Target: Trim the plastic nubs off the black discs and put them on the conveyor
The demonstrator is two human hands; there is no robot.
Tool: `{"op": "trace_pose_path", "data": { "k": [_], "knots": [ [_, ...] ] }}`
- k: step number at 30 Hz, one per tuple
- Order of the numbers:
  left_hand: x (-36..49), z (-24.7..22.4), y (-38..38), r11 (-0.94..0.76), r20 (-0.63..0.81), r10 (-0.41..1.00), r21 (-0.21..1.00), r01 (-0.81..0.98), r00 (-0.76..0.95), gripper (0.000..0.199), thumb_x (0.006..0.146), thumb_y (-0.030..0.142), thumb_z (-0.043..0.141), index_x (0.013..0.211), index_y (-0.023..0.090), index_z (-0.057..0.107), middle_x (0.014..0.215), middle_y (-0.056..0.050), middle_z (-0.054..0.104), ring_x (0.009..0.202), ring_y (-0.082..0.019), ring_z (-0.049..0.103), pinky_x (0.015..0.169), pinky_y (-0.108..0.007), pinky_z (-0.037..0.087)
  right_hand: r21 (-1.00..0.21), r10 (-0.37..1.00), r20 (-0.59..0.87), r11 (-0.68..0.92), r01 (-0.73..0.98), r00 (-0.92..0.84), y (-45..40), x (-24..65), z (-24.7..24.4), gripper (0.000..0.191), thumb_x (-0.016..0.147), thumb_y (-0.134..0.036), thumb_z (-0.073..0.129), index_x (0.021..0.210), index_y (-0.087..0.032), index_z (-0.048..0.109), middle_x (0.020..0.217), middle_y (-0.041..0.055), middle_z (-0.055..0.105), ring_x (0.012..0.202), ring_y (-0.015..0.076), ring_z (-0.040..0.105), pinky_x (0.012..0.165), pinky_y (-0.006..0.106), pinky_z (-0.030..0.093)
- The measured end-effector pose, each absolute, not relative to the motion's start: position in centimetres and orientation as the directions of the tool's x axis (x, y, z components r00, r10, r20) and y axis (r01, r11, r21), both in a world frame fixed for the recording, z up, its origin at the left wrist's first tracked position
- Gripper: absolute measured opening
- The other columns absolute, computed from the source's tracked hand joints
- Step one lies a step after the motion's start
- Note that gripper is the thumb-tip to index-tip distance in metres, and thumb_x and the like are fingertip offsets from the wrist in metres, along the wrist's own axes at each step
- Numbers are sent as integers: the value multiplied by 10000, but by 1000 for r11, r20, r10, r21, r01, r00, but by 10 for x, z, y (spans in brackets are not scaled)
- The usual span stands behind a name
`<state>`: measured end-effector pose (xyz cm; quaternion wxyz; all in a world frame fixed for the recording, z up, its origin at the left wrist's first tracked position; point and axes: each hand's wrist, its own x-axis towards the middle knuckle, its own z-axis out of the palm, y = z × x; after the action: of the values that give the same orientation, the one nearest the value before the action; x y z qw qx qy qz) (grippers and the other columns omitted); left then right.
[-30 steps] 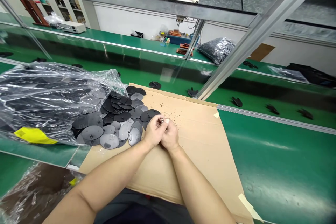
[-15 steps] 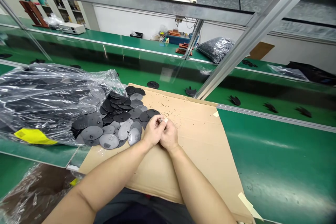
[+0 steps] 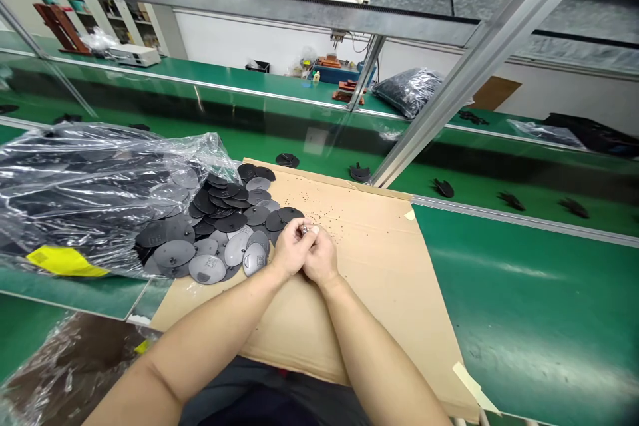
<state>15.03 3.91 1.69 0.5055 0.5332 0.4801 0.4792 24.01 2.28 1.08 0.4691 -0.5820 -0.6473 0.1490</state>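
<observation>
Left hand (image 3: pixel 290 249) and right hand (image 3: pixel 321 256) closed together around small shiny part (image 3: pixel 303 229). Plastic discs (image 3: pixel 174 253) crowd left edge of cardboard sheet (image 3: pixel 387 279); working room toward right edge.

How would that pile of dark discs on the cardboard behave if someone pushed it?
The pile of dark discs would probably slide and fan out, since the pieces overlap loosely. Each disc looks thin, so likely light. Rolling seems unlikely while they lie mostly flat.

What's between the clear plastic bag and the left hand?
Head view: a heap of overlapping dark oval discs lies between the clear plastic bag and the left hand.
</observation>
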Motion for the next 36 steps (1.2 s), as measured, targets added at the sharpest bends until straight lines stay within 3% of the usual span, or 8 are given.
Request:
{"op": "trace_pose_path", "data": {
  "k": [28,32,36],
  "knots": [
    [151,11,41,-60,56,996,997,52,75,276,816,392,600,993,183,636,958,-68,684,876,-179,631,811,-308,495,-737,903,415,263,623,110,23,240,10,118,781,-254,527,796,-194,628,817,69,655,796,215,595,754,351,476],
    [150,13,39,-132,125,989,987,88,75,277,866,421,524,959,188,640,940,-67,670,878,-180,623,824,-320,493,-736,906,406,245,631,121,24,240,9,158,827,-269,478,813,-189,614,808,69,647,767,202,584,720,330,467],
    [148,17,35,-321,326,945,925,201,8,251,869,344,533,1038,187,630,1065,-93,625,1010,-195,591,913,-339,469,-715,909,404,246,654,100,23,240,9,181,851,-279,462,785,-189,603,777,63,634,739,191,564,708,314,445]
  ]
}}
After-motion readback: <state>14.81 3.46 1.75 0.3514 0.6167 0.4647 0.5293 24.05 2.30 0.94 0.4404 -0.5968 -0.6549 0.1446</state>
